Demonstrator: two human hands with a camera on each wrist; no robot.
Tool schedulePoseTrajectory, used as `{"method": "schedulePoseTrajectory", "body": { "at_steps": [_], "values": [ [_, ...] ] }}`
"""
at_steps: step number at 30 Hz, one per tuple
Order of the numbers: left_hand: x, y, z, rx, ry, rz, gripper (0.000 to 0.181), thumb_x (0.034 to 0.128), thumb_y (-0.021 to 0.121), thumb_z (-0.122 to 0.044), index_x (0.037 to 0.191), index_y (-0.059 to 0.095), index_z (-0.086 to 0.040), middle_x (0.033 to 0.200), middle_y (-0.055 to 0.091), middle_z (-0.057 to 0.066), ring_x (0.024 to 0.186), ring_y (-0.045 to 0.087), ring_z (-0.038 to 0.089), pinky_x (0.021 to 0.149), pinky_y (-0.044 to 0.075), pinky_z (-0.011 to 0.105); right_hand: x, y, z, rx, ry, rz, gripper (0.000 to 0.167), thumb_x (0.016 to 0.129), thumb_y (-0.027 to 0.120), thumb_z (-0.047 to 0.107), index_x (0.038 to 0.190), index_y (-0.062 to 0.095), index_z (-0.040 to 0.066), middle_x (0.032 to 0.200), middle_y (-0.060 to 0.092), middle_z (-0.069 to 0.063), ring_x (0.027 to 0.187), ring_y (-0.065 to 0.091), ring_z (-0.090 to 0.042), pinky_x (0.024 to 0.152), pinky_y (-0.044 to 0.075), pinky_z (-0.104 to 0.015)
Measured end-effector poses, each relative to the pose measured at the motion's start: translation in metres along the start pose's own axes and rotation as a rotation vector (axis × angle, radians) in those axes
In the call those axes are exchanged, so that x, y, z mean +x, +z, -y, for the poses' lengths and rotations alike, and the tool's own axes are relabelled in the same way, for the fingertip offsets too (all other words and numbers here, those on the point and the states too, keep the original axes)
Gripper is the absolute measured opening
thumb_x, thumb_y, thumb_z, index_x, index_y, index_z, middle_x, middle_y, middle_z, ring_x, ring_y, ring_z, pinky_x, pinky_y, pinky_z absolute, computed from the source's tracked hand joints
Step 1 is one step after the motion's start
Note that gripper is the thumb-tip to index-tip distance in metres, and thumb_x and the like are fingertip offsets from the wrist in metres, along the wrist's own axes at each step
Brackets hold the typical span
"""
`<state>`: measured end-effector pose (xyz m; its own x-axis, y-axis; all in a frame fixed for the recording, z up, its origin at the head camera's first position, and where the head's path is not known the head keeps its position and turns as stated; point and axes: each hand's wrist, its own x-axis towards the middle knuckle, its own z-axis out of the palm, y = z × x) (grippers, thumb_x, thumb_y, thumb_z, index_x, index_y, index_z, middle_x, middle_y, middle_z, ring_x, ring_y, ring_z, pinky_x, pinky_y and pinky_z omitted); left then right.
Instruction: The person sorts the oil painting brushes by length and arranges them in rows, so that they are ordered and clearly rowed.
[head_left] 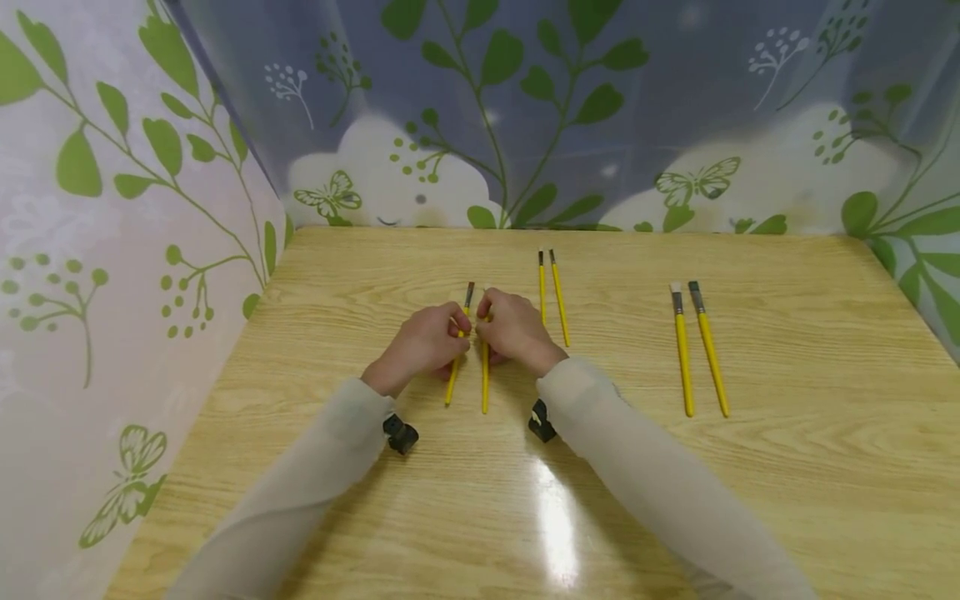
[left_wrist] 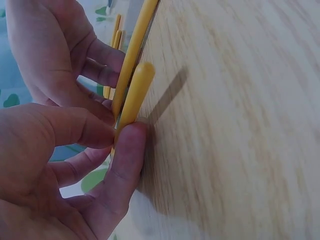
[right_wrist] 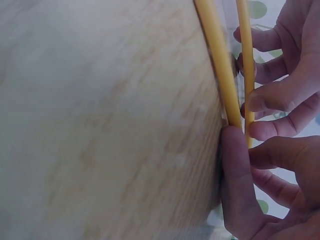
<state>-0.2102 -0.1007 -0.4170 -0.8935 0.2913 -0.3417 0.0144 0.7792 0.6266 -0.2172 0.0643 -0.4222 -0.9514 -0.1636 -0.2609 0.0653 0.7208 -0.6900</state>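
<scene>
Near the middle of the table, my left hand [head_left: 431,337] pinches a yellow-handled paintbrush [head_left: 452,377] between thumb and fingers. Its dark bristles point away from me. In the left wrist view this brush's rounded handle end [left_wrist: 137,92] stands off the wood and casts a shadow. Close beside it, my right hand [head_left: 517,327] pinches a second yellow paintbrush [head_left: 485,390], roughly parallel to the first. The right wrist view shows the right thumb [right_wrist: 236,155] against that brush's handle [right_wrist: 222,65]. Fingers mostly cover this second brush's bristle end.
Behind my right hand lie two thin yellow paintbrushes [head_left: 557,287]. Two broader ones, a white-tipped brush [head_left: 683,358] and a dark-tipped brush [head_left: 711,354], lie at the right. The wooden table [head_left: 360,258] meets a leaf-patterned backdrop [head_left: 420,167] at back and left.
</scene>
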Motion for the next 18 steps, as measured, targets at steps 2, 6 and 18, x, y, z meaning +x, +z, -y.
{"method": "schedulePoseTrajectory", "body": {
  "at_steps": [2, 6, 18],
  "values": [
    [0.0003, 0.0007, -0.0001, 0.005, 0.002, -0.001, 0.019, 0.1054, 0.070, -0.016, 0.123, 0.064, -0.009, 0.114, 0.063, 0.012, 0.069, 0.070, 0.018, 0.059, 0.062, 0.028, 0.0002, 0.0008, 0.0006, -0.010, 0.001, -0.007, 0.015, 0.107, 0.064, 0.012, 0.122, 0.064, 0.008, 0.086, 0.067, -0.010, 0.055, 0.072, -0.015, 0.054, 0.059, -0.026],
    [0.0002, 0.0013, -0.0004, 0.000, 0.006, -0.003, 0.019, 0.1051, 0.069, -0.015, 0.123, 0.065, -0.008, 0.113, 0.062, 0.012, 0.071, 0.070, 0.019, 0.060, 0.062, 0.029, 0.0006, 0.0022, -0.0001, -0.031, -0.003, -0.023, 0.014, 0.107, 0.064, 0.012, 0.121, 0.064, 0.008, 0.088, 0.067, -0.010, 0.055, 0.071, -0.014, 0.055, 0.058, -0.024],
    [0.0002, 0.0032, -0.0001, -0.026, 0.045, -0.016, 0.026, 0.1023, 0.067, -0.009, 0.128, 0.061, -0.006, 0.110, 0.060, 0.010, 0.065, 0.071, 0.017, 0.059, 0.062, 0.029, -0.0027, 0.0020, -0.0019, -0.050, -0.030, -0.059, 0.011, 0.106, 0.063, 0.011, 0.117, 0.064, 0.008, 0.092, 0.066, -0.009, 0.055, 0.072, -0.014, 0.066, 0.059, -0.027]
  ]
}}
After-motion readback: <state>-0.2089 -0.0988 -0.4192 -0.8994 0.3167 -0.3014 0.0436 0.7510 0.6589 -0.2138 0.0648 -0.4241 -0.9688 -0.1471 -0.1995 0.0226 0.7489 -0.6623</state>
